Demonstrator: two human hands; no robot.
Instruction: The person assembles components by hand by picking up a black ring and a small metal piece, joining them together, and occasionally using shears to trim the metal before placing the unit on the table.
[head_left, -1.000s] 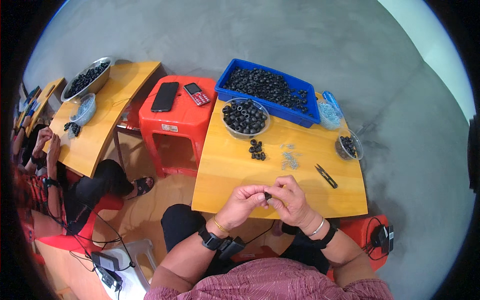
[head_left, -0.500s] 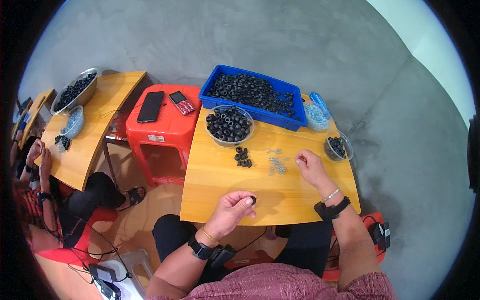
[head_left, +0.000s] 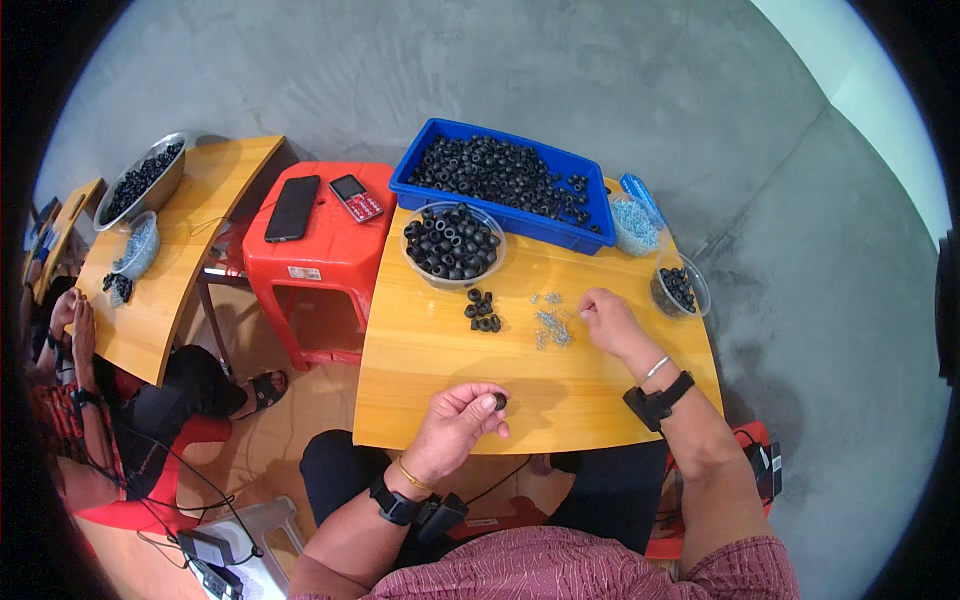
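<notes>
Above the near edge of the yellow wooden table (head_left: 415, 360), my left hand (head_left: 450, 432) pinches a small black ring-like piece (head_left: 500, 401) between thumb and fingers. My right hand (head_left: 612, 322) is closed in a pinch beside a loose scatter of tiny silvery pieces (head_left: 553, 330). Whatever is between its fingertips, if anything, is too small to make out. Left of that scatter lies a little group of black pieces (head_left: 483, 313). Behind them stands a clear round tub (head_left: 452, 286) filled with more black pieces.
A blue tray (head_left: 550, 233) of black pieces spans the table's back. To the right are small pale-blue pieces (head_left: 634, 222) in a tub and a clear cup (head_left: 703, 292) of black pieces. A red stool (head_left: 310, 260) bears two phones. A co-worker's hands (head_left: 75, 318) are at far left.
My right hand has shifted slightly left and away from me, close to the silvery pieces. My left hand stays nearly in place, and the black piece shows more fully.
</notes>
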